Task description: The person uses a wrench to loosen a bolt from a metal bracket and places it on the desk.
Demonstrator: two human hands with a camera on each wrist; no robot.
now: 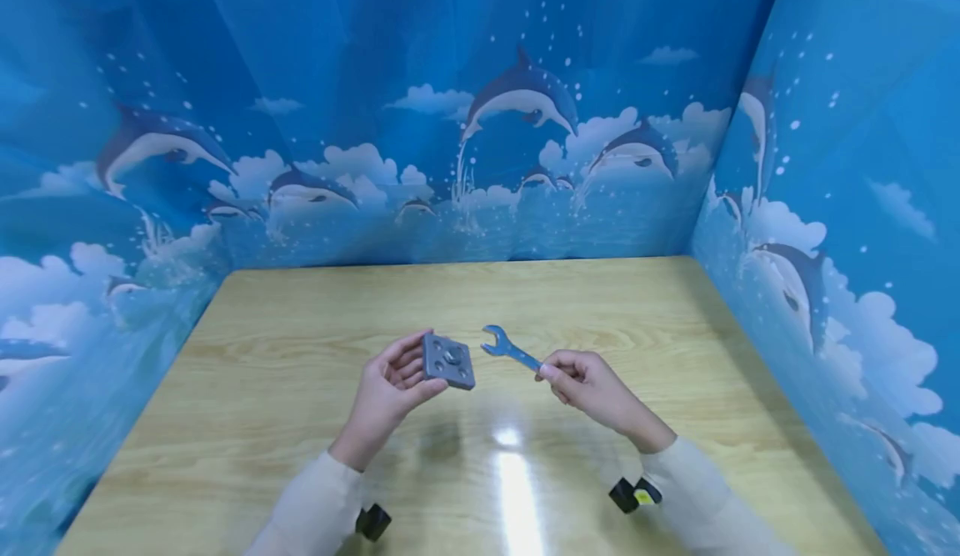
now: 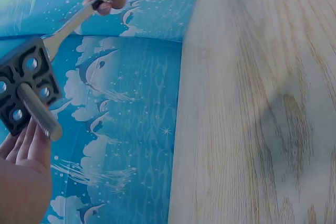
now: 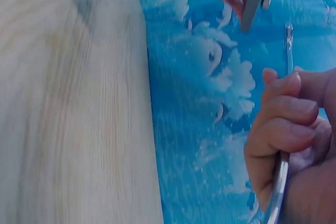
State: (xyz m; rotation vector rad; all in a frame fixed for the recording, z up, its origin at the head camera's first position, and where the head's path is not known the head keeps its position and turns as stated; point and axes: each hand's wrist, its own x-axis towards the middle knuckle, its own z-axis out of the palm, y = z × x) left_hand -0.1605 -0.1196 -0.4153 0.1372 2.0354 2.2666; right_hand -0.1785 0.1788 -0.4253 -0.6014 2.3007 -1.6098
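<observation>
While the left hand (image 1: 386,389) pinches the plate (image 1: 438,368) by its edge near the centre of the head view, thumb below and fingers partly curled behind, the right hand (image 1: 592,388) has its fingers curled closely round the wrench (image 1: 517,353), just right of centre. The wrench's open end points up and left, near the plate but apart. A bolt (image 2: 39,111) runs through the plate, its shank jutting toward the lower right in the left wrist view. Both are above the table (image 1: 300,306).

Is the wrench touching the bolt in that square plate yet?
No, the head view shows a clear gap between the wrench and the bolt in the square plate.
</observation>
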